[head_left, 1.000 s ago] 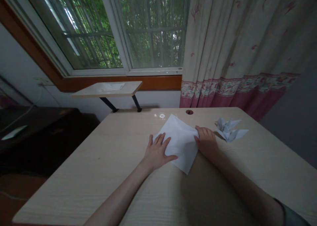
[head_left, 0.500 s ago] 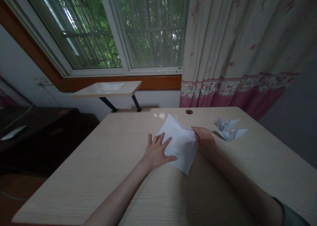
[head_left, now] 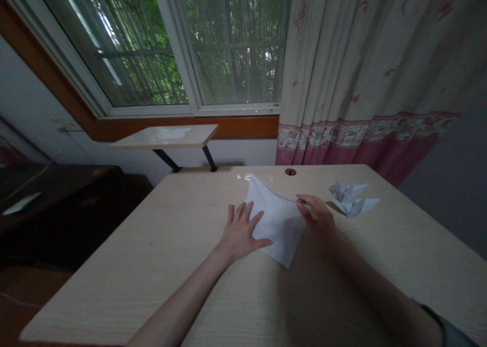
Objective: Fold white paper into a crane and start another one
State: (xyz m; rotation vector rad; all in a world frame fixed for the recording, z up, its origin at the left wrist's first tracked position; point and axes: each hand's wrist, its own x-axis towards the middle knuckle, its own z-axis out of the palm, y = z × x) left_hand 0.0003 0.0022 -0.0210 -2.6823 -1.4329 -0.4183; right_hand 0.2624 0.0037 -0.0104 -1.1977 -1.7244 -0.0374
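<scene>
A white sheet of paper (head_left: pixel 279 225) lies on the light wooden desk, its far edge curving up off the surface. My left hand (head_left: pixel 243 231) rests flat on the paper's left side with the fingers spread. At the right corner, my right hand (head_left: pixel 317 215) pinches the paper's edge between thumb and fingers. Just beyond that hand sit folded paper cranes (head_left: pixel 352 199); how many overlap there I cannot tell.
The wooden desk (head_left: pixel 152 266) has a round cable hole (head_left: pixel 290 172) near its back edge. A small raised shelf (head_left: pixel 201 135) with white paper (head_left: pixel 173 133) stands at the back left. Behind are a window (head_left: pixel 236 47) and a curtain (head_left: pixel 327 83).
My right hand has shifted slightly, its fingers now pinching the paper's corner. The far corner of the paper has swung left and its edge bends more. My left hand stays put.
</scene>
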